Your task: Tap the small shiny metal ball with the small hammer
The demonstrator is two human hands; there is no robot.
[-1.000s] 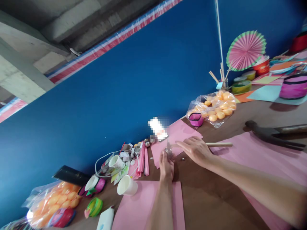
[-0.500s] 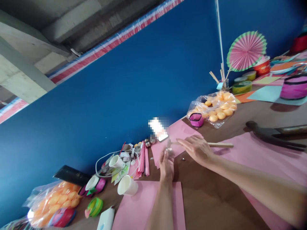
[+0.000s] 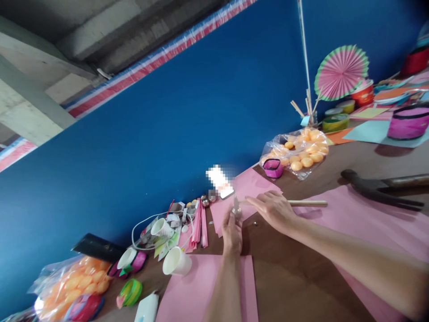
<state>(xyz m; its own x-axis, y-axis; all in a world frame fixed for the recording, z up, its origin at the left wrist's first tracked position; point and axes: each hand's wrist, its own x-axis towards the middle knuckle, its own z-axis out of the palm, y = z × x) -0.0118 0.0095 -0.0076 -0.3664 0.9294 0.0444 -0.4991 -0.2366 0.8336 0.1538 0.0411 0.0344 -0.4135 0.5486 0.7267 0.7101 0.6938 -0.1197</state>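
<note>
My left hand (image 3: 232, 232) is closed around a small shiny silver ball (image 3: 236, 211), its fingertips pressed to it. My right hand (image 3: 273, 210) is wrapped round a pale wooden stick (image 3: 308, 203), whose handle sticks out to the right. A dark, narrow piece at the stick's left end stands close to the silver ball; whether they touch is unclear. Below both hands lie the brown table (image 3: 284, 277) and a sheet of pink paper (image 3: 258, 185). A lit phone (image 3: 221, 181), partly blurred, lies just beyond my left hand.
A hammer (image 3: 372, 188) lies at the right on pink paper. Bags of orange balls (image 3: 306, 152) sit at the back right and far left. A white cup (image 3: 177, 261), pink strips (image 3: 201, 226) and a green tape roll (image 3: 130, 293) are at the left. Behind rises a blue wall (image 3: 150, 134).
The view has shifted slightly. The dark piece by the silver ball now shows more upright above it. Both hands keep nearly the same places and holds.
</note>
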